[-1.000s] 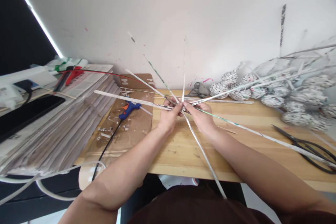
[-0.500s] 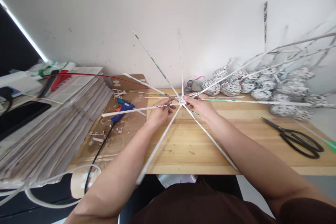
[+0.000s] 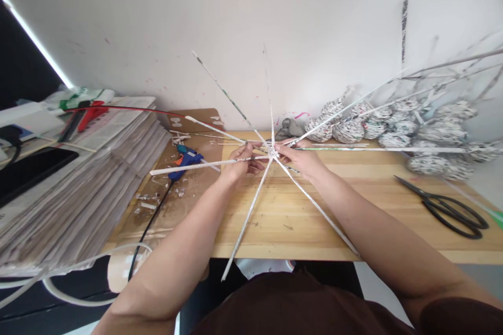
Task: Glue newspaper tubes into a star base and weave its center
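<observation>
Several rolled paper tubes radiate like spokes from a small woven centre (image 3: 272, 152), raised a little above the wooden table. My right hand (image 3: 298, 156) pinches this centre from the right, thumb on top. On the left, my left hand (image 3: 245, 161) has its fingers closed around a paper tube (image 3: 204, 165) near where it meets the centre. One spoke (image 3: 247, 220) points toward my body, and another (image 3: 314, 204) runs down beside my right forearm. Other spokes rise against the wall. The undersides of both hands are hidden.
Woven paper balls (image 3: 349, 128) are heaped at the back right. Black scissors (image 3: 444, 207) lie on the table's right side. A blue glue gun (image 3: 184, 164) rests on cardboard at left, beside a tall newspaper stack (image 3: 129, 152) carrying a phone (image 3: 39, 170) and red-handled tool (image 3: 91, 115).
The spoke pointing toward me has swung slightly right, and the upper-left spokes have shifted a little left. Both hands keep their hold near the centre.
</observation>
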Tool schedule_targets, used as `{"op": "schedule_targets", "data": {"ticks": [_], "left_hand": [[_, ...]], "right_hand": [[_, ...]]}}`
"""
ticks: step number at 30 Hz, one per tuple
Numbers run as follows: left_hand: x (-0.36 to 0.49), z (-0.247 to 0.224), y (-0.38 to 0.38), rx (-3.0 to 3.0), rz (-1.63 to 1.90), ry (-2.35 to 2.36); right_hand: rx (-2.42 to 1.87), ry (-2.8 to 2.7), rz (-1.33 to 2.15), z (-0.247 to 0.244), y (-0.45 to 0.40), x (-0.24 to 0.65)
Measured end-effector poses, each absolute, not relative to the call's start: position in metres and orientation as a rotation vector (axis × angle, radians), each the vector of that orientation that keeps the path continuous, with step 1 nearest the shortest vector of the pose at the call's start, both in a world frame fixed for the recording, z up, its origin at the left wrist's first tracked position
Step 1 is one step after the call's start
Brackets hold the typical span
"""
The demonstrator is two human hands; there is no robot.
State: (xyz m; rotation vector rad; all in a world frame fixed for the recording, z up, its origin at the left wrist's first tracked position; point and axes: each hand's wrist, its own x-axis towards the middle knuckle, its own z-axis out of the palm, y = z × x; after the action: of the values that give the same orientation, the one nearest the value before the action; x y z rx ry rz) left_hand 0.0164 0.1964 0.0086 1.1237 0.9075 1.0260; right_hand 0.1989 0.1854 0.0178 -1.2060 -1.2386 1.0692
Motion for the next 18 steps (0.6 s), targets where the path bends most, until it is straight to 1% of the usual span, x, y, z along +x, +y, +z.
{"op": "schedule_targets", "data": {"ticks": [5,11,18], "left_hand": [[0.0137,0.0070,0.1988,1.151,0.936,0.939],[0.0189,0.0053,0.1959,1.287,1.031,0.856],[0.0237,0.0092,0.1910,1.002,0.991,0.826]], "right_hand": [[-1.180,-1.255,1.090,0.0156,0.1867,0.2009],[-1.185,-1.258,1.077,0.0160,0.1870,0.2012],[-1.143,-1.339,1.091,0.0190,0.1807,0.1944]]}}
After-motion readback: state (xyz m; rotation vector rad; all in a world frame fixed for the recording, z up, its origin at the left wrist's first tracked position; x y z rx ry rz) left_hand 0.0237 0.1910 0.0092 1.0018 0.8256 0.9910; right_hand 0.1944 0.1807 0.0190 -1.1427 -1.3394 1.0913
